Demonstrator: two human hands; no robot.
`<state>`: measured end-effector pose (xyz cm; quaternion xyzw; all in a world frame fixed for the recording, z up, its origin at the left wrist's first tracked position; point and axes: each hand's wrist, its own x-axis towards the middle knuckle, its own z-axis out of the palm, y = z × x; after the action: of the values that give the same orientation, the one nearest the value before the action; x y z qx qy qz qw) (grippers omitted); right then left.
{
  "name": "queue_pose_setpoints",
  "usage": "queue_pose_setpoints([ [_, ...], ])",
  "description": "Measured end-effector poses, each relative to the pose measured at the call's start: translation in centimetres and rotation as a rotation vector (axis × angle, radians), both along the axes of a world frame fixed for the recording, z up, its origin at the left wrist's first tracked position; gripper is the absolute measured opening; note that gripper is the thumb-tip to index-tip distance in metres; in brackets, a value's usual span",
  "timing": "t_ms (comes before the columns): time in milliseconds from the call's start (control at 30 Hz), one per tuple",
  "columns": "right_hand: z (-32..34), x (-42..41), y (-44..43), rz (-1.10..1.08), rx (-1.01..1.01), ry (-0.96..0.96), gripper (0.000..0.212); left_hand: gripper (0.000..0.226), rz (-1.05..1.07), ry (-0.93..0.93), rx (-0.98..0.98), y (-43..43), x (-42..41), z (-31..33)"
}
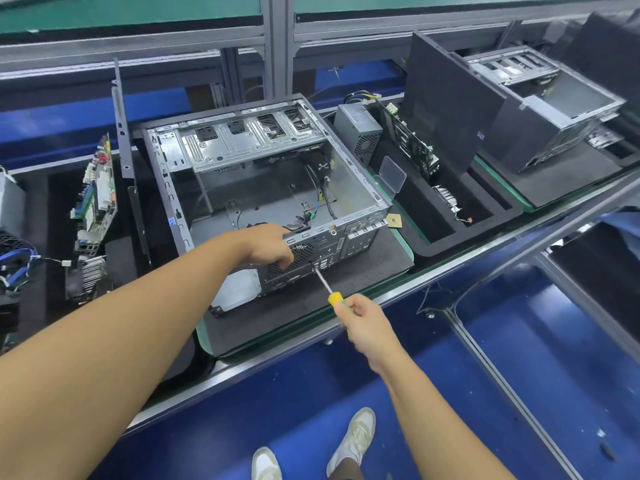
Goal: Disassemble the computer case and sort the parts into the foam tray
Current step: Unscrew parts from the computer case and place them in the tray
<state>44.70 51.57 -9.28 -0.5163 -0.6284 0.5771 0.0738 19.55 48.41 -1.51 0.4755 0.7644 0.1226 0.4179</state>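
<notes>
Grey metal computer case [263, 181] lies open on the mat [374, 268]; the left hand [270, 245] curls its fingers over the rear panel's edge. The right hand [360, 320] clasps a yellow screwdriver [334, 298], tip touching that panel. The foam tray [436, 249] stands just beside the case.

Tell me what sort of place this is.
Most likely a factory line for stripping computers: a gutted computer case, a second case to its right, and a foam tray holding a pulled power supply and circuit board.
</notes>
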Motion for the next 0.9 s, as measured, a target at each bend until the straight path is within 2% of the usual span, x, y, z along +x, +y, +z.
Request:
queue_pose_setpoints([
  [67, 0.1, -0.4, -1.0, 0.066, 0.283, -0.196, 0.025, 0.019, 0.018, -0.023, 0.001, 0.0, -0.1, 0.0],
  [100, 0.1, -0.7, -1.5, 0.098, 0.363, -0.270, 0.025, 0.028, 0.016, -0.032, 0.002, 0.0, 0.0, 0.0],
  [133, 0.0, -1.0, -2.0, 0.132, 0.387, -0.299, 0.025, 0.026, 0.010, -0.030, 0.004, 0.0, 0.1, 0.1],
  [233, 0.3, -1.8, -1.7, 0.181, 0.173, -0.197, 0.024, 0.017, -0.005, -0.013, 0.003, -0.1, 0.2, 0.3],
  [333, 1.8, -2.0, -0.1, 0.161, -0.137, -0.201, 0.039, 0.015, 0.002, -0.011, 0.001, -0.1, 0.1, 0.2],
  [400, 2.2, -1.9, 0.8, 0.116, -0.264, -0.164, 0.049, 0.019, -0.002, -0.010, -0.004, -0.1, 0.1, 0.2],
  [467, 2.3, -1.7, 1.4, 0.119, -0.262, -0.145, 0.046, 0.022, -0.003, 0.002, -0.004, -0.2, 0.1, 0.2],
  [600, 1.8, -1.3, 1.7, 0.230, -0.182, -0.081, 0.019, 0.026, -0.006, 0.029, -0.017, -0.1, 0.0, 0.2],
  [667, 1.4, -1.1, 1.4, 0.199, -0.162, -0.050, 0.021, 0.028, -0.008, 0.023, -0.022, -0.1, 0.0, 0.1],
  [800, 1.3, -1.1, 1.2, 0.248, -0.090, -0.107, 0.025, 0.033, 0.004, 0.007, -0.016, -0.2, 0.0, 0.2],
  [900, 1.7, -1.3, 1.7, 0.215, -0.229, -0.079, 0.026, 0.029, 0.003, 0.000, -0.016, -0.1, -0.1, 0.2],
])
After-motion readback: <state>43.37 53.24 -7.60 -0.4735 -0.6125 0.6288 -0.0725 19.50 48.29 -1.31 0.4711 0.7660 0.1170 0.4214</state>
